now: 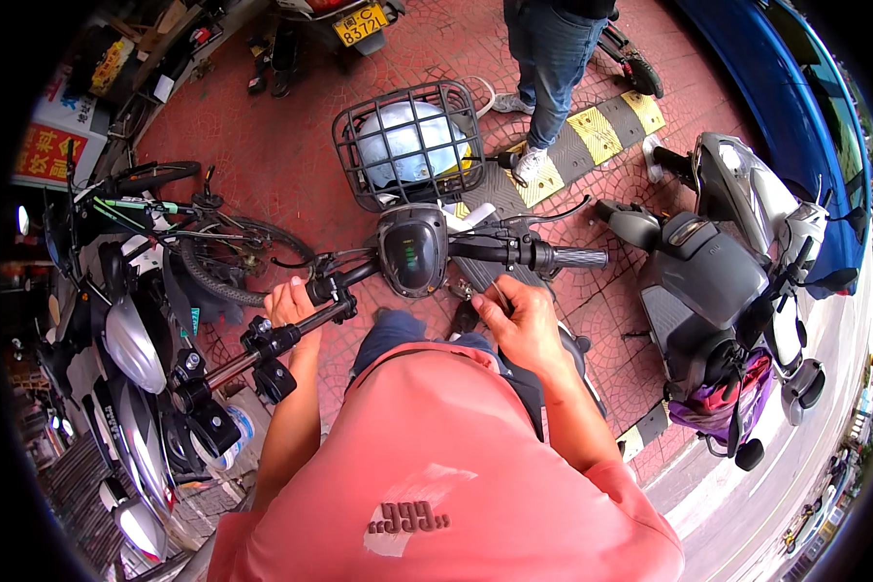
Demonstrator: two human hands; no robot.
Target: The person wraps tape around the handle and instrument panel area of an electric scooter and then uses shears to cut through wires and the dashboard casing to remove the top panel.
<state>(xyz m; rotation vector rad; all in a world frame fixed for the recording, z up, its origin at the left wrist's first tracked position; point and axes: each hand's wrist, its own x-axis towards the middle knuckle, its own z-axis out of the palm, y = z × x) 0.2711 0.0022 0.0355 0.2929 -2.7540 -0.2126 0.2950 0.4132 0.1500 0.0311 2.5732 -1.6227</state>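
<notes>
I stand over an electric scooter with a black handlebar [495,250] and a dark display console [413,250] at its centre. My left hand [291,303] is closed around the left grip of the handlebar. My right hand [520,316] is just below the right side of the bar, its fingers pinched on something small and thin that I cannot make out. A black wire front basket [357,155] holds a pale blue-white helmet [409,142].
A grey scooter [708,281] is parked at the right, a purple helmet [723,403] hanging on it. Silver motorbikes [131,349] and a bicycle [213,242] crowd the left. A person in jeans [548,68] stands ahead on a yellow-black ramp [597,136]. Red paving lies underfoot.
</notes>
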